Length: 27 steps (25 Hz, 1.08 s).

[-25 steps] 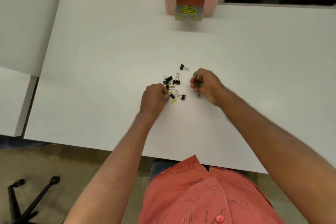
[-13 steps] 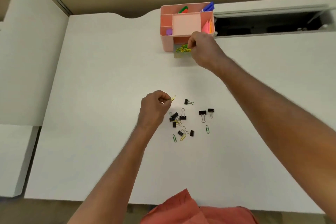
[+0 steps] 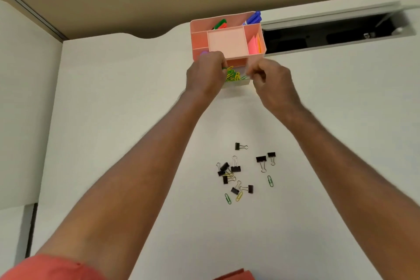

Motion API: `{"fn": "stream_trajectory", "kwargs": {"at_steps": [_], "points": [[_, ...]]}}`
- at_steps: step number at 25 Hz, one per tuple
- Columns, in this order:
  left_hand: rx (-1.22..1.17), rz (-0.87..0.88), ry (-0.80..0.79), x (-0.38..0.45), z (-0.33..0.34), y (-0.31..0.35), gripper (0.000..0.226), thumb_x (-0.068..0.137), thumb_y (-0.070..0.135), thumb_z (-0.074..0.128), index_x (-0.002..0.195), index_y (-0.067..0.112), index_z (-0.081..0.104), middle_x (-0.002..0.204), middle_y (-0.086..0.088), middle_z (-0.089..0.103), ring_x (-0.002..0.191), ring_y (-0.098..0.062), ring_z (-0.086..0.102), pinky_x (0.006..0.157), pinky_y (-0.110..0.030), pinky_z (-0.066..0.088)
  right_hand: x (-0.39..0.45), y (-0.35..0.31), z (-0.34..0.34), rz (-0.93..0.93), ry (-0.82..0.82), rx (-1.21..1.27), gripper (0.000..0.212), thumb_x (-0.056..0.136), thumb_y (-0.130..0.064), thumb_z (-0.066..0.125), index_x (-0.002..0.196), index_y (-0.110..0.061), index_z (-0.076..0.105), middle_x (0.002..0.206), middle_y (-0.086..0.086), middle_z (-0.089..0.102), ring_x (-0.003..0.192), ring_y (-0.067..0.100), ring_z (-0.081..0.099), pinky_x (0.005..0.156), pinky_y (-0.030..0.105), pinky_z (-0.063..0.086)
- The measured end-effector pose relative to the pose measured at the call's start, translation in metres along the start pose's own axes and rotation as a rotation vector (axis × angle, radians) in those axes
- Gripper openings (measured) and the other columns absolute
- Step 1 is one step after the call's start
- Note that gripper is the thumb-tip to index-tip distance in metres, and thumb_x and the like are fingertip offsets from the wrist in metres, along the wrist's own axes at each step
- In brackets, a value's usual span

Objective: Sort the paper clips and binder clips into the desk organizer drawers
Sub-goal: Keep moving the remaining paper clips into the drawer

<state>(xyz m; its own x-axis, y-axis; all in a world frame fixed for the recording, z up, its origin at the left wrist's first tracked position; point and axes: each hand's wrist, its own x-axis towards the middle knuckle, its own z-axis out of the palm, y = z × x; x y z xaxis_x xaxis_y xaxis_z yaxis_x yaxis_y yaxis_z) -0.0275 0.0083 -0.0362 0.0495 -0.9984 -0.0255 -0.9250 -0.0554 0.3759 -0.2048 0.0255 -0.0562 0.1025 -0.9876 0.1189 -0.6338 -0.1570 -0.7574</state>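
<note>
Head view: both hands are at the far side of the counter (image 3: 113, 120), over the pulled-out drawer (image 3: 236, 83) at the foot of the pink desk organizer (image 3: 227, 42). The left hand (image 3: 204, 75) has its fingers curled, pinching a green paper clip at the drawer's left edge, just above the heap of yellow and green paper clips (image 3: 233, 74) already inside. The right hand (image 3: 270, 82) is curled at the drawer's right corner; whether it holds anything I cannot tell. The unsorted pile lies near the person, well apart from both hands: black binder clips (image 3: 236, 168) mixed with loose paper clips (image 3: 270, 180). I judge the right hand slightly nearer to it.
</note>
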Motion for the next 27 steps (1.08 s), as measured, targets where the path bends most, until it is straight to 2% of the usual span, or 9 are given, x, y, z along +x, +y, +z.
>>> {"fn": "stream_trajectory", "kwargs": {"at_steps": [3, 6, 8, 13, 15, 17, 19, 22, 27], "points": [[0.076, 0.053, -0.006, 0.011, 0.005, 0.003, 0.013, 0.093, 0.020, 0.062, 0.101, 0.021, 0.072, 0.108, -0.002, 0.066, 0.094, -0.024, 0.063, 0.066, -0.032, 0.044, -0.032, 0.007, 0.002, 0.092, 0.007, 0.039, 0.023, 0.093, -0.001, 0.053, 0.096, -0.016, 0.070, 0.096, -0.003, 0.069, 0.087, 0.012, 0.064, 0.079, 0.024, 0.054], [-0.036, 0.058, 0.077, -0.009, 0.010, -0.008, 0.013, 0.094, 0.025, 0.064, 0.106, 0.025, 0.070, 0.112, 0.002, 0.065, 0.095, -0.019, 0.063, 0.069, -0.032, 0.049, -0.058, 0.009, 0.003, 0.201, 0.024, 0.130, 0.022, 0.094, -0.002, 0.055, 0.096, -0.018, 0.070, 0.096, -0.005, 0.071, 0.087, 0.009, 0.066, 0.076, 0.015, 0.052], [-0.133, 0.033, 0.066, -0.040, 0.018, -0.018, 0.010, 0.095, 0.029, 0.062, 0.104, 0.028, 0.068, 0.108, 0.007, 0.063, 0.091, -0.013, 0.061, 0.071, -0.032, 0.049, -0.082, 0.013, 0.003, 0.312, 0.046, 0.206, 0.021, 0.095, -0.003, 0.056, 0.096, -0.019, 0.070, 0.095, -0.007, 0.072, 0.089, 0.007, 0.068, 0.075, 0.012, 0.051], [-0.232, -0.068, -0.097, -0.162, 0.049, -0.040, 0.006, 0.095, 0.033, 0.062, 0.100, 0.034, 0.065, 0.100, 0.015, 0.061, 0.089, -0.003, 0.058, 0.072, -0.028, 0.048, -0.173, 0.039, 0.001, 0.517, 0.049, 0.090, 0.016, 0.094, -0.008, 0.059, 0.097, -0.023, 0.065, 0.100, -0.008, 0.067, 0.086, 0.004, 0.064, 0.074, 0.024, 0.055], [-0.263, -0.142, -0.142, -0.209, 0.063, -0.047, 0.006, 0.095, 0.035, 0.064, 0.100, 0.034, 0.064, 0.098, 0.016, 0.061, 0.091, -0.004, 0.059, 0.073, -0.026, 0.047, -0.205, 0.048, 0.004, 0.519, -0.043, -0.038, 0.011, 0.093, -0.015, 0.065, 0.100, -0.022, 0.060, 0.100, -0.006, 0.060, 0.087, 0.009, 0.061, 0.075, 0.031, 0.054], [-0.264, -0.194, -0.172, -0.246, 0.075, -0.050, 0.010, 0.093, 0.038, 0.066, 0.100, 0.031, 0.064, 0.097, 0.015, 0.060, 0.093, -0.005, 0.059, 0.072, -0.024, 0.045, -0.226, 0.053, 0.009, 0.426, -0.146, -0.198, 0.017, 0.091, -0.022, 0.070, 0.103, -0.021, 0.059, 0.101, -0.005, 0.056, 0.091, 0.014, 0.057, 0.077, 0.033, 0.051], [-0.211, -0.184, -0.186, -0.269, 0.084, -0.048, 0.019, 0.091, 0.042, 0.069, 0.101, 0.027, 0.066, 0.096, 0.014, 0.061, 0.094, -0.009, 0.057, 0.073, -0.025, 0.045, -0.232, 0.051, 0.013, 0.329, -0.175, -0.286, 0.016, 0.091, -0.020, 0.070, 0.103, -0.019, 0.061, 0.099, -0.002, 0.058, 0.095, 0.019, 0.057, 0.076, 0.035, 0.051], [-0.146, -0.164, -0.226, -0.274, 0.090, -0.036, 0.028, 0.088, 0.044, 0.072, 0.106, 0.023, 0.066, 0.102, 0.008, 0.062, 0.099, -0.015, 0.057, 0.080, -0.032, 0.048, -0.229, 0.046, 0.014, 0.305, -0.205, -0.381, 0.009, 0.091, -0.014, 0.066, 0.100, -0.016, 0.064, 0.098, 0.003, 0.061, 0.093, 0.026, 0.059, 0.072, 0.038, 0.051], [-0.029, -0.222, -0.347, -0.267, 0.094, -0.016, 0.018, 0.092, 0.036, 0.068, 0.097, 0.018, 0.068, 0.100, 0.001, 0.066, 0.095, -0.023, 0.064, 0.077, -0.037, 0.052, -0.224, 0.039, 0.014, 0.320, -0.281, -0.467, 0.004, 0.084, -0.016, 0.061, 0.086, -0.018, 0.058, 0.090, -0.001, 0.058, 0.087, 0.024, 0.056, 0.065, 0.033, 0.045]]}}
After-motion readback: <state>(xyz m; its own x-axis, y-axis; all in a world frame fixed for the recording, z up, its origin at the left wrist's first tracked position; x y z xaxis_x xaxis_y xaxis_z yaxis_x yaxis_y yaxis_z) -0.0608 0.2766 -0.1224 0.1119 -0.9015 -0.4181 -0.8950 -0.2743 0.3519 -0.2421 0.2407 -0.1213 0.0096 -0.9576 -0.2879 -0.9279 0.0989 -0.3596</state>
